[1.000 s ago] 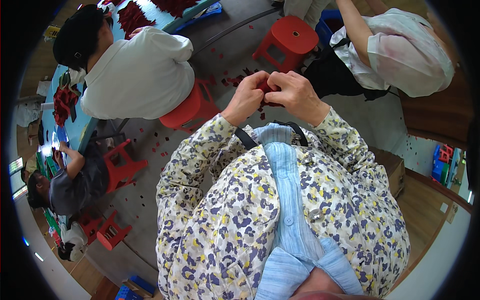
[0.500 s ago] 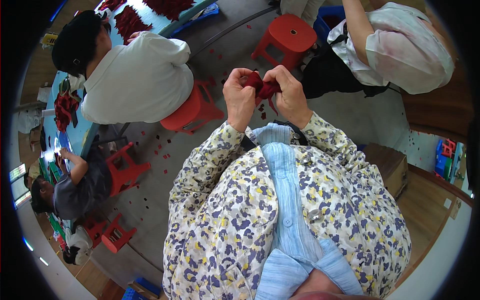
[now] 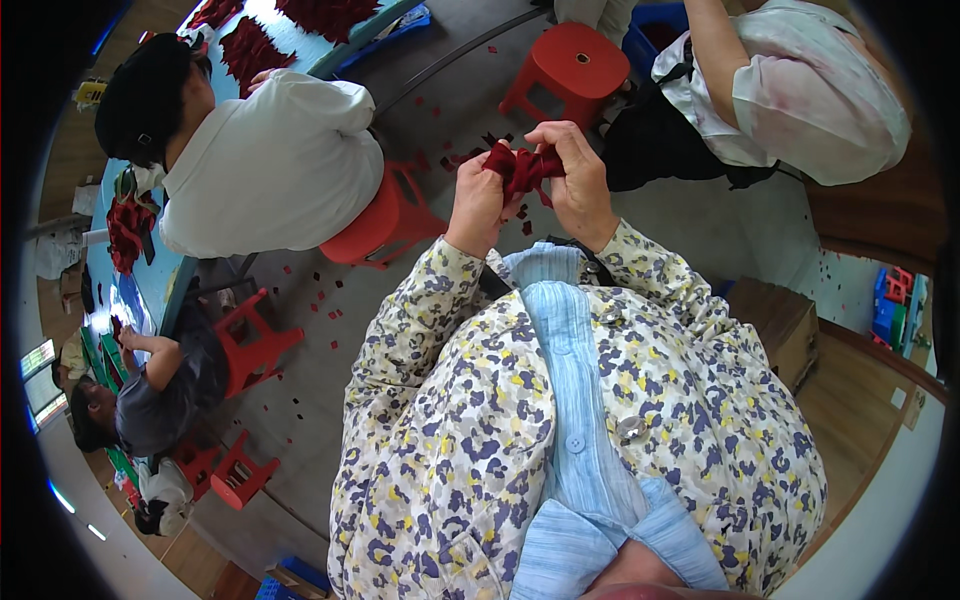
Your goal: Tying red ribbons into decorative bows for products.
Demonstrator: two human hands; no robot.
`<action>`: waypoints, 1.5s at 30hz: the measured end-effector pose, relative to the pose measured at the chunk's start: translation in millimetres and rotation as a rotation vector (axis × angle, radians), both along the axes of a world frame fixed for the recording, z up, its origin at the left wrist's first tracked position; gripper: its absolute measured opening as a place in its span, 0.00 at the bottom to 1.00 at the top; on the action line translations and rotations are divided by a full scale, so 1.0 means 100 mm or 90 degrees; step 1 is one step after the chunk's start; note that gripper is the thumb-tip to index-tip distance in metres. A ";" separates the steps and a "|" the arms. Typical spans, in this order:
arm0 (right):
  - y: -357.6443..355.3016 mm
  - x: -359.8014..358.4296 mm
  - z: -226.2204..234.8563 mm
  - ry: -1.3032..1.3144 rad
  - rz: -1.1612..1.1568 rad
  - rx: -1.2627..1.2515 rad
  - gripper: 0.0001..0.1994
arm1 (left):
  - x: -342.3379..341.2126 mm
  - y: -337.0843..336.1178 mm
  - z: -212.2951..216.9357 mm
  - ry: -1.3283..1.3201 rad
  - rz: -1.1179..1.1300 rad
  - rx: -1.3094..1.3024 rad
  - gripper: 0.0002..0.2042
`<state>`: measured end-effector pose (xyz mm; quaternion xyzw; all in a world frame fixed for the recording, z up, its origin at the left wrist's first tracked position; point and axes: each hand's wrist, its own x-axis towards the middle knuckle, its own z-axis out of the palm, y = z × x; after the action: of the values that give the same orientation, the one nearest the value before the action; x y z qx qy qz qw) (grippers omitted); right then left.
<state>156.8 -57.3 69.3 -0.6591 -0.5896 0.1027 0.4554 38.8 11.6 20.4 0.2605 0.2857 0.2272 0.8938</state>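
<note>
A: Red fabric piece (image 3: pixel 522 168) sits higher and further from the chest than 1 second ago; both hands have lifted it, so the working of it looks underway.

B: The grip?

A: Left hand (image 3: pixel 478 203) and right hand (image 3: pixel 574 180) both pinch it, fingers closed tight.

1. I see my long-sleeved overshirt (image 3: pixel 440 420) in a cream ground printed with purple, grey and yellow blotches; its sleeves run down to both wrists.
2. Beneath it I wear a pale blue striped shirt (image 3: pixel 575 400) with a buttoned front placket and a folded collar at the lower edge of the view.
3. One pale blue button (image 3: pixel 574 441) sits on the placket; a round silvery button (image 3: pixel 631 427) sits on the patterned fabric just beside it.
4. A dark strap (image 3: pixel 493 283) crosses near the chest top.
</note>
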 end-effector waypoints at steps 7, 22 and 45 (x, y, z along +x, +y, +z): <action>0.02 0.02 -0.01 -0.009 0.003 -0.019 0.17 | 0.12 -0.02 -0.02 0.092 0.238 0.202 0.06; -0.07 0.03 -0.09 0.286 -0.042 -0.052 0.17 | 0.06 0.05 0.05 -0.094 -0.055 -0.052 0.08; -0.08 0.00 -0.08 0.080 -0.032 0.013 0.15 | 0.25 -0.04 0.15 -0.008 0.275 0.318 0.09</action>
<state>156.9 -65.6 61.3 -0.6614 -0.5441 0.1264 0.5005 63.9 7.9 35.1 0.4039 0.2646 0.4759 0.7351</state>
